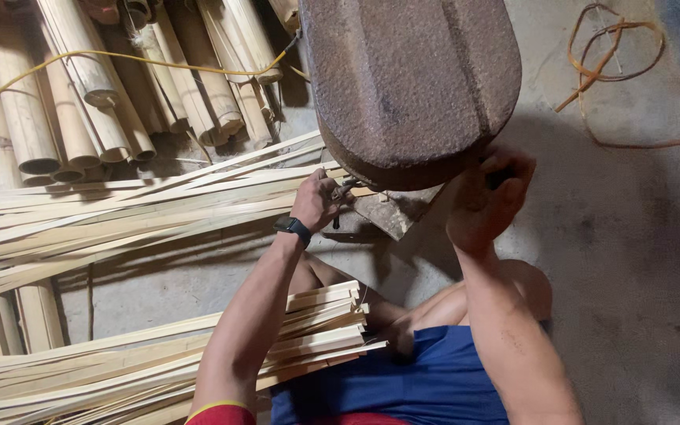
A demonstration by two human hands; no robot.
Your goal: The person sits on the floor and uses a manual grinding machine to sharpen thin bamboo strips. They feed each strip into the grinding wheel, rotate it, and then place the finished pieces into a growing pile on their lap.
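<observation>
Hands at a rusty machine housing (pixel 411 79): left hand (pixel 315 201), fingers closed on a bamboo strip (pixel 198 206) at nine o'clock; right hand (pixel 483 201) curled at three o'clock — grip hidden. Best fed level, fingers clear.

A bamboo workshop, likely a small one — beside the rusty iron machine housing (pixel 411 79) lie split bamboo strips (pixel 127 212), behind them whole bamboo poles (pixel 80 94) (cut ends showing), all on a bare concrete floor (pixel 631 260).
</observation>
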